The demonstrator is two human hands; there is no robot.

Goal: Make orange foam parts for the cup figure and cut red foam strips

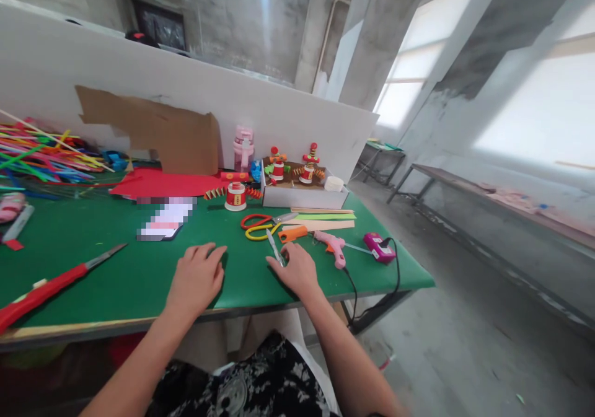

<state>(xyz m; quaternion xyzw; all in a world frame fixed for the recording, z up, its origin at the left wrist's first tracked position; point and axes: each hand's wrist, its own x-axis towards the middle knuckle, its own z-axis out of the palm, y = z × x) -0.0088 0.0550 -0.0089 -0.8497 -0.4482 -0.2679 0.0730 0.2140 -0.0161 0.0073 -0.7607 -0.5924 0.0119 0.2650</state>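
Observation:
My left hand (pixel 198 277) lies on the green table near its front edge, fingers slightly bent and apart, with nothing in it. My right hand (pixel 298 271) rests to the right of it, thumb spread from the fingers. A slim pale pen (pixel 274 243) lies with its lower end between that thumb and forefinger; I cannot tell whether they touch it. Just beyond are scissors (pixel 260 226) with red and yellow handles and an orange-handled cutter (pixel 292 234). To the right lies a pink glue gun (pixel 332 246). A red-and-white paper-cup figure (pixel 236 197) with folded-paper arms stands farther back.
A white box (pixel 304 198) holds two similar figures. Paper strips (pixel 323 217) lie before it. A corded purple box (pixel 379 248) sits near the right edge. Leftward are a phone (pixel 167 219), red paper (pixel 162 183), a red-handled knife (pixel 60 290) and colourful sticks (pixel 41 150).

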